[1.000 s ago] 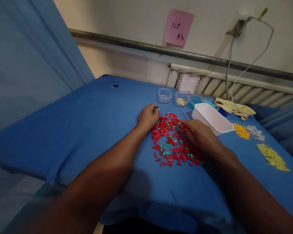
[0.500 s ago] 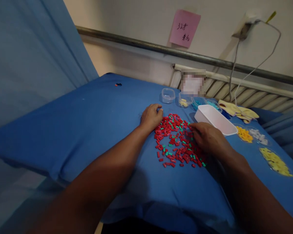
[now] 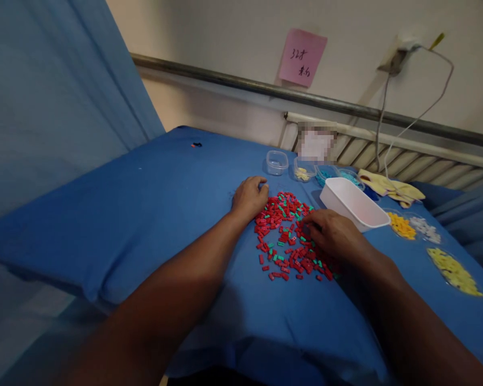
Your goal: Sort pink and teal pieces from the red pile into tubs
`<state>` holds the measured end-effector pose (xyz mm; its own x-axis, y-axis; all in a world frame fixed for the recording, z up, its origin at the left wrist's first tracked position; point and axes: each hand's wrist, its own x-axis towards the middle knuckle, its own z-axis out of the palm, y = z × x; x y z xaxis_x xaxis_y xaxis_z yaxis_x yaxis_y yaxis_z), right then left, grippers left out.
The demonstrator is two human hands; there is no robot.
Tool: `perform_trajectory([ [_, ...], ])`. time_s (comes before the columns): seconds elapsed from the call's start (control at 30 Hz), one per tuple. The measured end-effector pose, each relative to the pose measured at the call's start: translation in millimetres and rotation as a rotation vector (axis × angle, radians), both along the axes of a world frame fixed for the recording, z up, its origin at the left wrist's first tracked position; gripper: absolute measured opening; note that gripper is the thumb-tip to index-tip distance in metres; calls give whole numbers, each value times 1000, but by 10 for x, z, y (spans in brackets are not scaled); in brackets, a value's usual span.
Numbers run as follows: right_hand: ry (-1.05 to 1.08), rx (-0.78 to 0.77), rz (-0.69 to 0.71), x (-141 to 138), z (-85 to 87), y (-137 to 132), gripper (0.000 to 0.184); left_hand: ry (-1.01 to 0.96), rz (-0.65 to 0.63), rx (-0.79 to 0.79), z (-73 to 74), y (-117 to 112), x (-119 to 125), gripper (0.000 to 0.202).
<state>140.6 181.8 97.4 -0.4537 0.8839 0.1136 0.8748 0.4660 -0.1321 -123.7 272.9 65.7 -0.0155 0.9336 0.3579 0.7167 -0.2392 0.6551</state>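
Left hand [image 3: 249, 197] sits well left of the white tub [image 3: 337, 202], knuckles up, fingers curled down onto the far-left edge of the pile of red and green pieces [image 3: 284, 233]. I can't tell whether anything is pinched under there. Right hand [image 3: 332, 233] lies just in front of the tub, palm down, fingertips buried in the pile's right side; its grip is hidden too. The two hands are apart, and the pile is between them.

That pile lies on the blue cloth [image 3: 165, 214], left of the tub and in front of it. Judging by the look of it, it's thoroughly mixed, mostly red with green flecks throughout, so plenty is left here. The tub's inside looks bare from this angle.

Right of the tub lie single-colour heaps: orange-yellow [image 3: 401, 225], whitish [image 3: 425, 229] and pale yellow [image 3: 454, 271]. Behind the tub is a row of small clear containers [image 3: 276, 162]. By the look of them, those colours are already separated.

The pile is longer than it is wide, and its long axis runs from the person toward the wall. The little oblong pieces point every which way.
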Motion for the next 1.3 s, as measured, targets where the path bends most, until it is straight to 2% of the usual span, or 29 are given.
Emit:
perform_trajectory([
  [0.1,110,122,-66,24,-6,14,33,-9,6,-3,-9,1,-5,34],
  [0.17,133,148,-85,10,18,64,33,-25,8,-7,-17,5,-9,34],
  [0.37,-107,-1,-71,-137,59,269,34,-50,-8,17,-36,5,-13,33],
  [0.47,-166,-12,-99,-152,37,269,33,-48,-13,5,-33,-8,-8,32],
  [0.63,-130,-8,-164,-125,33,190,23,-30,-8,3,-19,-22,9,34],
  [0.87,-6,-1,-112,-177,-22,174,22,-32,-18,14,-16,-17,12,34],
  [0.97,69,81,-83,-150,16,133,21,-26,-14,8,0,-21,7,34],
  [1.1,229,358,-109,53,211,51,24,-14,-2,-16,19,-27,2,35],
  [1.2,250,531,-257,319,352,12,26,-18,-2,-16,10,-14,-1,35],
  [1.3,172,532,-438,570,375,7,29,-21,-7,-10,0,4,-6,35],
])
